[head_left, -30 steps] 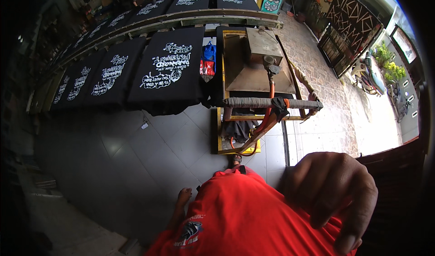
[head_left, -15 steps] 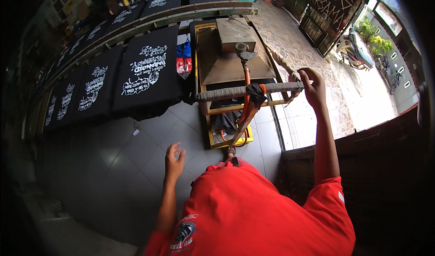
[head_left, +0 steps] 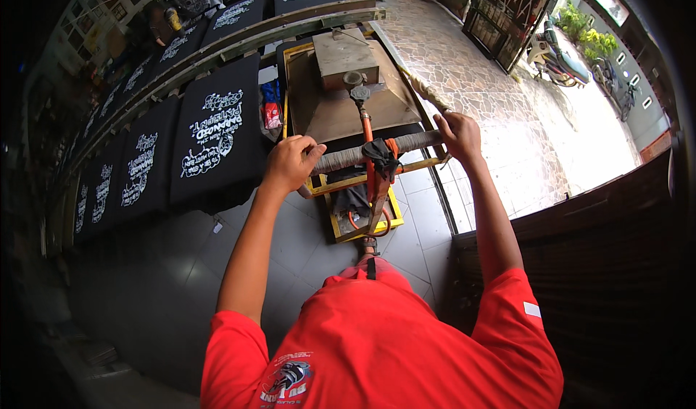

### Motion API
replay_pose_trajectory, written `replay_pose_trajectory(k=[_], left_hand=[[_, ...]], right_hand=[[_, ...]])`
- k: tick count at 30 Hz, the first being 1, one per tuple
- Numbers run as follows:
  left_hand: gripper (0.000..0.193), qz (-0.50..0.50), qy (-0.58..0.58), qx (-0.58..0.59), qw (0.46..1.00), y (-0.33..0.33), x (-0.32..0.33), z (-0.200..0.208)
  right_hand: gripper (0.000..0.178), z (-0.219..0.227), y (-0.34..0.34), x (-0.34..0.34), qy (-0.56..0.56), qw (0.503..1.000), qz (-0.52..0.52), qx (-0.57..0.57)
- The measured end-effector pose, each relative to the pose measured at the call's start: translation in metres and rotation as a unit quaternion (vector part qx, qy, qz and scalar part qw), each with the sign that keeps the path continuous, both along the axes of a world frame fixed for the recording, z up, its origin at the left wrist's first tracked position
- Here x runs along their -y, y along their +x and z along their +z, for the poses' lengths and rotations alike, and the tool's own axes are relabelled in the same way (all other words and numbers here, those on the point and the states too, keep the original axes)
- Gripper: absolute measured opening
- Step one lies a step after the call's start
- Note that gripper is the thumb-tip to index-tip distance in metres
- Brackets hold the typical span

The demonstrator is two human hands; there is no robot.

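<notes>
A grey wrapped handlebar (head_left: 341, 160) crosses the near end of a wheeled-looking yellow frame (head_left: 335, 224). My left hand (head_left: 292, 164) is closed round the bar's left end. At its right end my right hand (head_left: 461, 135) is closed on it too, with fingers curled over the top. Black wrapping (head_left: 382, 155) and an orange hose (head_left: 367, 128) sit at the bar's middle. Beyond the bar, the frame carries a wide metal hood (head_left: 312, 108) with a box-shaped top (head_left: 346, 54). A cloth-wrapped pole (head_left: 424, 90) runs along the hood's right side, close to my right hand.
Black shirts with white print (head_left: 217, 130) lie along a long table on the left. A rail (head_left: 239, 45) runs behind them, with more shirts beyond. Stone paving (head_left: 500, 112), a metal gate (head_left: 500, 25) and a parked motorcycle (head_left: 562, 61) are at right. A person (head_left: 161, 25) stands far left.
My left hand has risen from beside my body and taken hold of the bar's left end. The right hand has closed on the other end. The frame and hood appear shifted left in view.
</notes>
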State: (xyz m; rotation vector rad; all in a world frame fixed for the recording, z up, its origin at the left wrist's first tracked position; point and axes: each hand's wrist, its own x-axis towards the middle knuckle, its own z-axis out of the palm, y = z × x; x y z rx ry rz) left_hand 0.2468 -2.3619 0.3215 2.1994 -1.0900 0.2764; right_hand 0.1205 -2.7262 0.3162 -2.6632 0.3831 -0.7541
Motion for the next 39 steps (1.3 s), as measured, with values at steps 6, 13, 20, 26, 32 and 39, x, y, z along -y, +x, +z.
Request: replay_pose_trajectory(k=[6, 13, 20, 26, 32, 39], left_hand=[[0.052, -0.028, -0.027, -0.033, 0.999, -0.001, -0.007, -0.010], [0.051, 0.004, -0.083, -0.038, 0.996, -0.008, -0.006, -0.011], [0.046, 0.046, -0.072, -0.054, 0.995, -0.014, -0.006, -0.012], [0.049, 0.076, 0.057, -0.042, 0.995, -0.036, 0.014, 0.009], [0.056, 0.090, 0.050, 0.008, 0.995, -0.035, 0.015, -0.005], [0.056, 0.117, 0.054, 0.034, 0.991, -0.038, 0.018, -0.005]], right_hand=[[0.038, -0.004, -0.007, -0.005, -0.018, 0.997, 0.000, 0.071], [0.025, -0.006, -0.009, -0.006, -0.018, 0.995, 0.016, 0.100], [0.030, -0.007, -0.007, -0.004, 0.003, 0.995, 0.031, 0.092], [0.029, -0.008, -0.004, -0.005, -0.002, 0.995, 0.037, 0.088], [0.027, -0.010, -0.007, 0.000, -0.010, 0.996, 0.045, 0.073], [0.026, -0.008, -0.009, 0.003, -0.017, 0.998, 0.042, 0.043]])
